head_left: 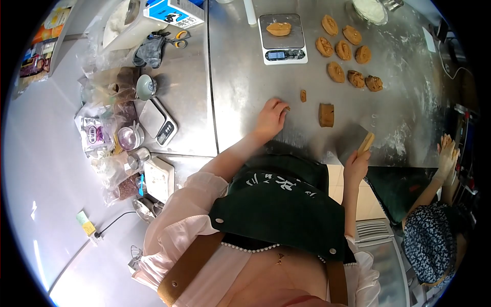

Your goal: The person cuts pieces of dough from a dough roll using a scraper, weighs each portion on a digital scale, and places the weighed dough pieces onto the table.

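Observation:
My left hand [273, 117] is closed over the steel table, with a small bit of brown dough at its fingertips. In my right hand [356, 166] is the wooden handle of a dough scraper [354, 141], its wide metal blade at the table's near side. Between my hands lie a small dough strip [303, 95] and a thick brown dough block [326, 115], the block nearer the blade. Beyond them a digital scale [285, 55] carries one dough piece [279, 29]. Several more dough pieces [343, 50] are spread to its right.
A bowl of flour [370, 10] stands at the far right. To the left are a second scale [157, 122], a small bowl [146, 87], scissors [180, 39], a milk carton [176, 13] and bags. Another person's hands [448, 153] are at the right edge.

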`<state>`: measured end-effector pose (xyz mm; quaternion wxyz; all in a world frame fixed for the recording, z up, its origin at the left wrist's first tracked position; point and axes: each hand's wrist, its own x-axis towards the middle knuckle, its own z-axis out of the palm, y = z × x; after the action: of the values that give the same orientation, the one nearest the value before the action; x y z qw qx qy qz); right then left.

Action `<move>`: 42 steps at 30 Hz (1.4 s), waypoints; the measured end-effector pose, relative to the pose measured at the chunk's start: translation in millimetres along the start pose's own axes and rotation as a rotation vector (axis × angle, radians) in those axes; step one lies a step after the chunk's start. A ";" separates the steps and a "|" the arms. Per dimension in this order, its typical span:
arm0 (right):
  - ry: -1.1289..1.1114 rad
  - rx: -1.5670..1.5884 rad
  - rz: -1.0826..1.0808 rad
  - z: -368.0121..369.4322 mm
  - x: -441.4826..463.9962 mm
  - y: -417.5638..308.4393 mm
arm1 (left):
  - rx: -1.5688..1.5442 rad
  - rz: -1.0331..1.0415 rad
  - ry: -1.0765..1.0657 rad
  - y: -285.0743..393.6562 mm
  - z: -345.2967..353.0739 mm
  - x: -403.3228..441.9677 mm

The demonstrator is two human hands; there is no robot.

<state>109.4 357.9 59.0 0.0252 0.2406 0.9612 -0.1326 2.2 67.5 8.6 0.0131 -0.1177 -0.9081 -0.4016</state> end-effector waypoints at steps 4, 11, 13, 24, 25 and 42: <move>0.003 0.001 0.002 0.3 0.5 -0.4 | -0.013 -0.004 0.003 -6.0 4.8 2.1; 0.045 0.045 -0.053 4.2 0.4 3.1 | 0.061 0.056 -0.152 -20.7 5.9 5.6; 0.043 0.062 -0.041 4.8 -0.1 2.9 | 0.057 0.078 -0.179 -18.9 3.5 9.0; 0.063 0.281 -0.040 -21.3 -2.5 -40.5 | 0.106 0.509 -0.278 3.6 0.3 85.9; 0.016 0.337 -0.034 -22.1 -2.7 -51.4 | 0.122 0.549 -0.352 -2.5 5.2 90.3; -0.310 0.222 -0.310 23.3 13.9 -157.0 | -0.089 0.067 -0.102 -12.6 19.0 44.5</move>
<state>23.0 224.7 73.1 0.1252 0.0682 0.9508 -0.2749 -42.6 82.2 -8.1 -0.0247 -0.1688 -0.8845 -0.4342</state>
